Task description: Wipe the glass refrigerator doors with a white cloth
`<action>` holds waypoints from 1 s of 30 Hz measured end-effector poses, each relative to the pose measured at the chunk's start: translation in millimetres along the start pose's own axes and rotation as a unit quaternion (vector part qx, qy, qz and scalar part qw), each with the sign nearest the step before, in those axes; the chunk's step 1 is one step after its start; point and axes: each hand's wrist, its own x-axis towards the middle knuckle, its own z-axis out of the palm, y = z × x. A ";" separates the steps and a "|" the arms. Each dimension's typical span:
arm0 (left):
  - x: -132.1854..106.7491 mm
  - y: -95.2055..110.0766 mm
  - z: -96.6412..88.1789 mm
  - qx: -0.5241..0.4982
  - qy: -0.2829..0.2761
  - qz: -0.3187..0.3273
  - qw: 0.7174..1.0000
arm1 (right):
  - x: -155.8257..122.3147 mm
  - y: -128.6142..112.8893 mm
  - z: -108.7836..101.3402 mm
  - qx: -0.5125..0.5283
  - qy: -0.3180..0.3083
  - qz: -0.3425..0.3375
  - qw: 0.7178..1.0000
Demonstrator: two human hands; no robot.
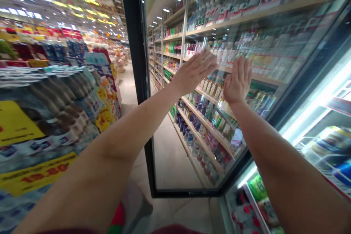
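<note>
A glass cooler door (181,161) with a black frame stands swung out in front of me. My left hand (194,71) reaches across to the glass, its fingers stretched out and blurred at the tips. Just right of it, my right hand (238,80) is raised with its fingers extended and its palm toward the pane. Nothing shows in either hand. Both seem to be at the glass, though I cannot tell whether they touch it. Bottled drinks on shelves (211,98) appear in the pane behind the hands.
At the right is the lit cooler interior (329,146) with packaged goods. Stacked bottle packs (49,95) with yellow price signs (41,173) stand close on my left. A tiled floor (186,212) lies below the door, and an aisle (130,84) runs ahead.
</note>
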 end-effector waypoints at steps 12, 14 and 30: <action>26.7 36.6 21.4 -0.021 -0.007 -0.015 1.000 | 1.0 3.9 -2.0 0.038 -0.013 -0.004 0.999; 31.6 23.3 14.0 -0.007 0.012 -0.055 0.998 | 1.4 3.9 -4.1 0.045 -0.024 -0.006 0.999; 14.3 -41.6 7.1 0.059 0.112 -0.211 0.969 | -1.5 8.0 4.1 0.059 -0.026 -0.019 0.998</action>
